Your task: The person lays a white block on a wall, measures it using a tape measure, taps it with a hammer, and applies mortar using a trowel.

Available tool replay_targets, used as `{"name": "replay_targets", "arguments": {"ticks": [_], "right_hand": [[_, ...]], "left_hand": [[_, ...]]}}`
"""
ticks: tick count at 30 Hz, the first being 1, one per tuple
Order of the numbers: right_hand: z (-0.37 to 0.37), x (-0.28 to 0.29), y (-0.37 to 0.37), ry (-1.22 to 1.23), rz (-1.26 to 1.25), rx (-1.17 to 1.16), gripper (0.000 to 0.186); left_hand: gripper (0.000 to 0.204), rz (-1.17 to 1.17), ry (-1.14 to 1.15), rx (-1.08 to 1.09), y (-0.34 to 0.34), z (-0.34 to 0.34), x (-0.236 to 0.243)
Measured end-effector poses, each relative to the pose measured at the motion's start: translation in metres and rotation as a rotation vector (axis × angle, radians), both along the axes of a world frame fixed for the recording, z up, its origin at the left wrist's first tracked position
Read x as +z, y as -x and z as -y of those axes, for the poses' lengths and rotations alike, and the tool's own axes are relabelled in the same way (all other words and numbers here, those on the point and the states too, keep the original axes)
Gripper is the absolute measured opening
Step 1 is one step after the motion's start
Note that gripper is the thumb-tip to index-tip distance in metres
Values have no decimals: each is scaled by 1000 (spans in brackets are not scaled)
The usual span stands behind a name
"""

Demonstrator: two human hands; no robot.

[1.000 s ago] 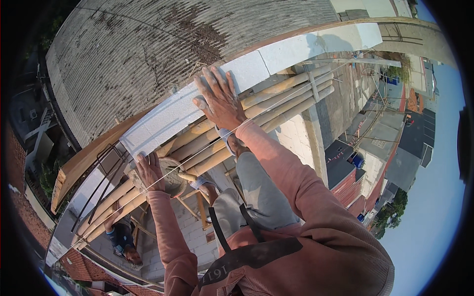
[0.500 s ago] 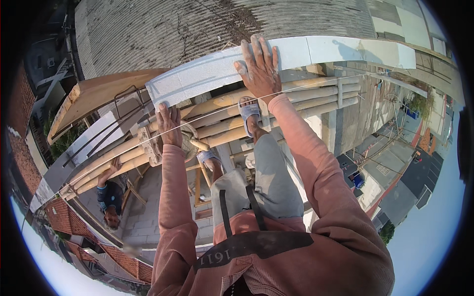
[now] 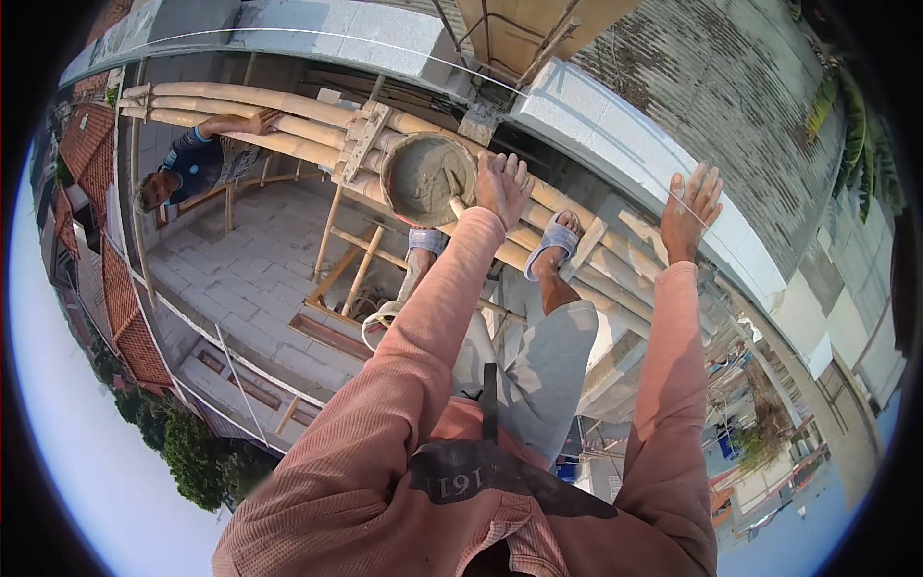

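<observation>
- Right hand (image 3: 690, 207): spread flat on the top of the white block wall (image 3: 615, 120), near its outer edge; clenched on nothing. Reads as a steadying contact, since the wall stands beside the poles underfoot.
- Left hand (image 3: 503, 189): over the bamboo poles (image 3: 308, 106), just beside the bucket's right rim. Fingers extended, no object grasped. Whether it touches the rim or a pole: cannot tell.
- Round bucket (image 3: 387, 192): resting across the poles, covering most of their width from wall-side edge to room-side edge. Presumably set there to keep its load within arm's reach.
- Grey mortar (image 3: 418, 176): inside the bucket, surface uneven.
- Tool with a pale wooden handle (image 3: 457, 205): leaning in the mortar, handle at the rim on the left hand's side, likely for easy pickup; its head is not clear.
- Wooden crosspiece (image 3: 365, 142): across the poles, just left of the bucket; probably ties them together.
- Sandalled feet: right sandal (image 3: 551, 240) on the poles, left (image 3: 426, 240) below the bucket; spaced apart, apparently for balance.
- White string (image 3: 495, 82): stretched along the wall, probably an alignment guide.
- Co-worker's hand (image 3: 264, 122): on the poles toward their left end; grip unclear.
</observation>
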State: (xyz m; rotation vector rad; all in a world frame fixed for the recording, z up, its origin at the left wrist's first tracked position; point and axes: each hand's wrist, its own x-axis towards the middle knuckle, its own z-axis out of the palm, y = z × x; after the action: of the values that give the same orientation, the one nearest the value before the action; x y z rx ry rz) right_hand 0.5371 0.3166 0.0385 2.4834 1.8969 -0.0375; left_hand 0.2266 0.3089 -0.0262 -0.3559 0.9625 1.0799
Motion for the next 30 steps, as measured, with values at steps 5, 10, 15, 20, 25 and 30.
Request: {"name": "replay_targets", "arguments": {"ticks": [5,10,15,20,25,30], "right_hand": [[5,-5,-15,-24,38,42,65],[-3,-5,-8,21,15,28,75],[-5,-8,-2,-31,24,85,67],[-6,8,9,100,-89,-17,84],[-9,5,-29,41,-69,9,93],[-21,17,-2,123,-81,132,87]], "left_hand": [[80,82,110,178,-54,-59,-27],[66,98,118,311,-66,-99,-82],[66,86,183,258,-56,-92,-62],[97,133,143,130,-79,-44,-43],[95,264,19,-106,-49,83,12],[62,233,-94,-413,87,203,16]]}}
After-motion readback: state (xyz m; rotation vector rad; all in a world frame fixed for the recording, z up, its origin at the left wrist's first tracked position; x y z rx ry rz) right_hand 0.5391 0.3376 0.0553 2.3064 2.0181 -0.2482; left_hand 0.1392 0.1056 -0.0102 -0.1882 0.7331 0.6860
